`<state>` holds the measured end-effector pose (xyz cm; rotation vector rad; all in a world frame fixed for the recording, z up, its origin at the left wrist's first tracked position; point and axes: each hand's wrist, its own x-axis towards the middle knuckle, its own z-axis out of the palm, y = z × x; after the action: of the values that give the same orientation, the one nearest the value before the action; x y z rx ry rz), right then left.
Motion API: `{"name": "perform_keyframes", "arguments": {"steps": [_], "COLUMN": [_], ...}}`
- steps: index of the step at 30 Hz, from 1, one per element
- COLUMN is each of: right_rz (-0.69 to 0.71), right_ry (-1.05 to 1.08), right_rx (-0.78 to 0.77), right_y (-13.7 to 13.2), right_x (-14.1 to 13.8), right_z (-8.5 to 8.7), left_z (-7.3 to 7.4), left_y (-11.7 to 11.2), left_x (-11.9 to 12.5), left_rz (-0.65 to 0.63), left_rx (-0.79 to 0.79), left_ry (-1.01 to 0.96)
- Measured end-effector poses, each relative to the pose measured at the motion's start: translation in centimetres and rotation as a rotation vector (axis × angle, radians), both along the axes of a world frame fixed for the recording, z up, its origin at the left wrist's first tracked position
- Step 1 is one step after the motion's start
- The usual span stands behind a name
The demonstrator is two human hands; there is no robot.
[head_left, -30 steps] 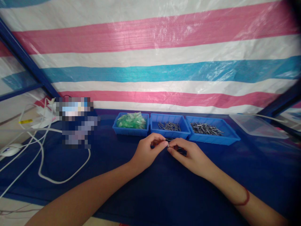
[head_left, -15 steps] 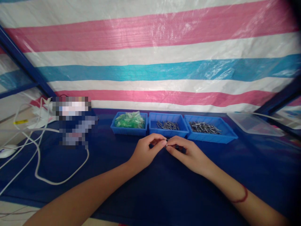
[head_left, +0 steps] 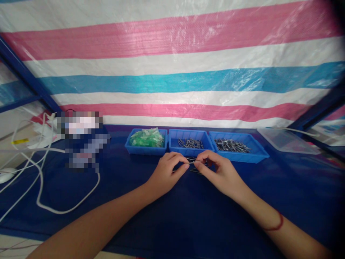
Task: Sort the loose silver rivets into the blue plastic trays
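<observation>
My left hand (head_left: 166, 173) and my right hand (head_left: 221, 175) face each other over the table, just in front of the middle bin. A thin metal pin (head_left: 191, 163) spans the small gap between them, pinched at each end by thumb and forefinger. Its exact kind is too small to make out. Under and behind the fingers lie several dark, slender metal pieces (head_left: 194, 170), partly hidden by my right hand. Similar short metal pieces (head_left: 191, 143) fill part of the middle blue bin (head_left: 185, 135).
The right blue bin (head_left: 256, 155) holds many slim metal pieces, the left one (head_left: 142, 150) green plastic bags (head_left: 147, 138). A clear plastic lid (head_left: 288, 141) lies at the back right. White cables (head_left: 40, 194) and a mouse (head_left: 7, 175) occupy the left; a striped sheet (head_left: 172, 82) hangs behind.
My fingertips have drawn slightly apart, my right hand shifting right, so the pin now shows between them. More of the loose metal pieces on the table is visible. The view has shifted slightly.
</observation>
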<state>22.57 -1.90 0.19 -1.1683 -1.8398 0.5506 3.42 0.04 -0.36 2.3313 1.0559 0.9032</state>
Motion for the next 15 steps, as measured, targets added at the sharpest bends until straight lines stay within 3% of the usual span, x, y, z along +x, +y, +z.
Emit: {"name": "perform_keyframes", "arguments": {"steps": [3,9,12,15], "right_rz": [-0.156,-0.7,-0.716,-0.679], "right_ry": [-0.066,-0.231,-0.318,-0.45], "right_rx": [0.121,0.22,0.216,0.214], "right_y": [0.6,2.9,3.7,3.9], "right_x": [1.5,7.7,9.1,8.8], "right_z": [0.4,1.2,0.8,0.0], "left_z": [0.6,1.6,1.5,1.2], "left_y": [-0.1,0.2,0.4,0.4], "left_x": [-0.4,-1.3,-1.4,-1.3], "left_rz": [0.02,0.029,0.018,-0.001], "left_rx": [0.123,0.242,0.254,0.264], "left_ry": [0.265,0.619,0.674,0.707]}}
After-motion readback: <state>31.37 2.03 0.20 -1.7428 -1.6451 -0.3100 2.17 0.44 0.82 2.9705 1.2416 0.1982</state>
